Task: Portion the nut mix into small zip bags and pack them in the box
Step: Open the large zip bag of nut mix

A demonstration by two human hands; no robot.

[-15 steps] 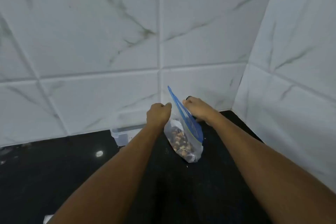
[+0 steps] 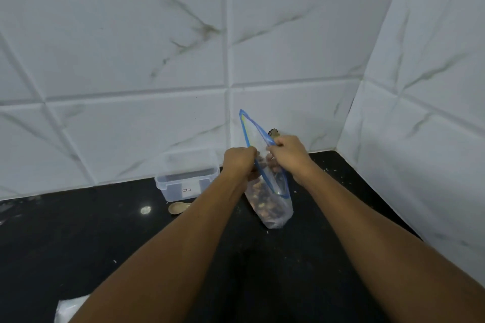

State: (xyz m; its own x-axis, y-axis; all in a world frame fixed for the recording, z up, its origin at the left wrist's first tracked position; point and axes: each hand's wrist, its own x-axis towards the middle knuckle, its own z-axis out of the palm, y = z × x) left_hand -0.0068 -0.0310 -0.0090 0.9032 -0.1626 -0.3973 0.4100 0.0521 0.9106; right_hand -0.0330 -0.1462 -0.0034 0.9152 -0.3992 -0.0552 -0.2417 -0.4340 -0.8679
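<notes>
White marble-veined wall tiles (image 2: pixel 131 34); black countertop (image 2: pixel 78 244).

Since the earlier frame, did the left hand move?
Yes. The left hand shifted slightly right: earlier centred under the vertical grout line, now just right of it, nearer the right hand on the zip bag.

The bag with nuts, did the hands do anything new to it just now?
The right hand shifted closer to the left hand, so both now pinch the bag at its blue zip rim. The bag still stands on the dark counter, nuts inside, beside the clear box.
</notes>
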